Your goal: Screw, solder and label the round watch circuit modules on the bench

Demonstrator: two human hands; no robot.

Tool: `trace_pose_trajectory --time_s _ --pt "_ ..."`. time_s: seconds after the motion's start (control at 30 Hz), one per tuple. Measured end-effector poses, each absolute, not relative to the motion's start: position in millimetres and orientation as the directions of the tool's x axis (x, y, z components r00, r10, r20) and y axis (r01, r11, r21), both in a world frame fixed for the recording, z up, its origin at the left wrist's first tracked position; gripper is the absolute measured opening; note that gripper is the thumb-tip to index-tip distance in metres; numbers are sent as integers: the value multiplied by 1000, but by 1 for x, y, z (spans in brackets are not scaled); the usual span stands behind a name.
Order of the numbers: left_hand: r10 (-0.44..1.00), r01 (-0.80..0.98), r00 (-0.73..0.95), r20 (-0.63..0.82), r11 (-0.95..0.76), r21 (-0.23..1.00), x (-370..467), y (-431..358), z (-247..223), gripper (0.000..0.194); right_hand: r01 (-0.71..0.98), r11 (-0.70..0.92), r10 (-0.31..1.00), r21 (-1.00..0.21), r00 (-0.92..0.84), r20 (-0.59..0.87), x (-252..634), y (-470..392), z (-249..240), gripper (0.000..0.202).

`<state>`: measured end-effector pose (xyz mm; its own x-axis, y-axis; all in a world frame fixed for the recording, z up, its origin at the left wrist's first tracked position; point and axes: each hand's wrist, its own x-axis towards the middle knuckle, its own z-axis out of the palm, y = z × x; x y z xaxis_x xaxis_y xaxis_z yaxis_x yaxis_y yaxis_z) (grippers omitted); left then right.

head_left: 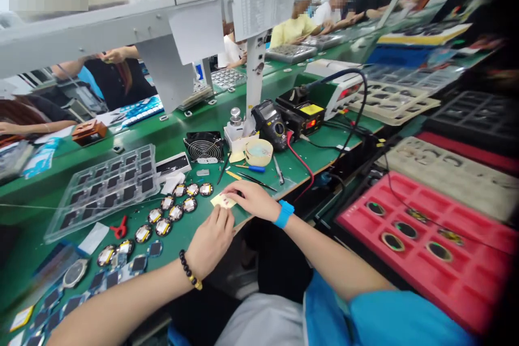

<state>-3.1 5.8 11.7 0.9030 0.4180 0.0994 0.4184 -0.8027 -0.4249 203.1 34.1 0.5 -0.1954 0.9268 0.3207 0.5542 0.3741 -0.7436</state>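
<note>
My left hand (213,235), with a beaded bracelet on its wrist, is closed at the lower edge of a small pale yellow sheet (219,201). My right hand (253,200), wearing a blue wristband (284,214), has its fingertips on the sheet's right side. Small reddish marks show on the sheet between the fingers. Whatever else the fingertips pinch is too small to make out. Just left of the hands, several round modules (175,212) with white and yellow centres lie on the green bench (182,240).
A clear tray (109,189) of dark squares stands at the left. Behind the hands are a fan (204,146), a tape roll (258,152), a multimeter (272,125) and tweezers (257,181). A red tray (430,238) is at the right. Other people work across the bench.
</note>
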Motion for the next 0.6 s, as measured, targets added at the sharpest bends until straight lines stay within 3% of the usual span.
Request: trace_pose_trajectory --time_s 0.37,0.5,0.6 --pt "630 598 772 -90 -766 -235 16 -6 46 49 504 495 869 -708 -290 401 212 29 -13 19" --pt "748 748 663 42 -664 3 7 -33 43 54 487 515 857 -705 -285 429 212 28 -17 24" --pt "867 843 430 252 -486 232 -4 -56 36 37 465 529 849 -710 -280 449 213 26 -17 24"
